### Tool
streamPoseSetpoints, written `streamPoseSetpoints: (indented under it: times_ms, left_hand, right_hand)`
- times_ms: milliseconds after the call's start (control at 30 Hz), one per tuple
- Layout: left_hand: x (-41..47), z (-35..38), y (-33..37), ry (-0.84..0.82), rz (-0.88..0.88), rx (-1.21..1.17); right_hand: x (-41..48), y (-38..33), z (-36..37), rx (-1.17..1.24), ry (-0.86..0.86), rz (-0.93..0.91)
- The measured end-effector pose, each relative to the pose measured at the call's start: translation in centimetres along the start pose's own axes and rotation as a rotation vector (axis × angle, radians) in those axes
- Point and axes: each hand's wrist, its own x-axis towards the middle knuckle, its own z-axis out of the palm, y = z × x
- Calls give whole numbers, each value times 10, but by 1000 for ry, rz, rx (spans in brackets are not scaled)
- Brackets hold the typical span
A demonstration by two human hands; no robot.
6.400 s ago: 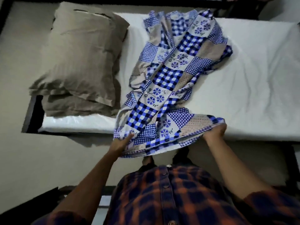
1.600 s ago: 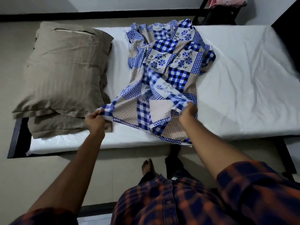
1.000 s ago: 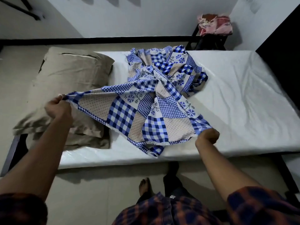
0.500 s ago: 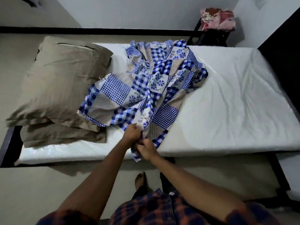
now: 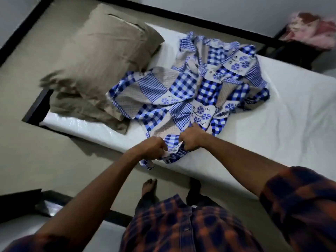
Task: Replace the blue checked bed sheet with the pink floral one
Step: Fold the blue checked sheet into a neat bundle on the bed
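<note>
The bare white mattress (image 5: 272, 128) fills most of the shot, running from near left to far right, with no sheet spread on it. Two tan pillows (image 5: 101, 57) are stacked at its left end. The blue checked sheet (image 5: 190, 91) is off and bunched in a loose heap mid-mattress, with one flap lapping onto the pillows. Way off in the far right corner there's a pink bundle (image 5: 312, 31) sitting on something dark. I'd guess that's the pink floral sheet, but it's too blurry to make out any print.

The left hand (image 5: 154, 147) and right hand (image 5: 192, 138) are both curled into fists round the near end of the blue sheet. They're side by side with only a small patch of cloth between them. That's right at the near edge of the mattress, where a bit of fabric hangs over.

What matters next, imo, is that the whole heap lies away from the hands, with its long axis running from the gripped end toward the far right. Both hands have one end and the rest trails off across the bed. A pull toward the body should gather it, or the hands could part along the edge to fold it. The pink bundle is well apart from both hands, and the right hand is the nearer one, so I reckon the blue sheet gets dealt with first.
</note>
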Motion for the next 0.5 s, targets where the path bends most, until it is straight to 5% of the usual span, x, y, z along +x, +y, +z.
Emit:
streamPoseSetpoints:
  times_ms: [300, 400, 500]
  left_hand:
    - [-104, 28, -128, 722, -930, -13]
    - [-95, 37, -114, 989, -905, -225]
    - [-57, 45, -49, 1014, -616, -316]
  right_hand:
    - [-42, 124, 54, -198, -33, 348]
    - [-43, 125, 54, -345, 267, 111]
    - [-42, 70, 36, -300, 648, -250]
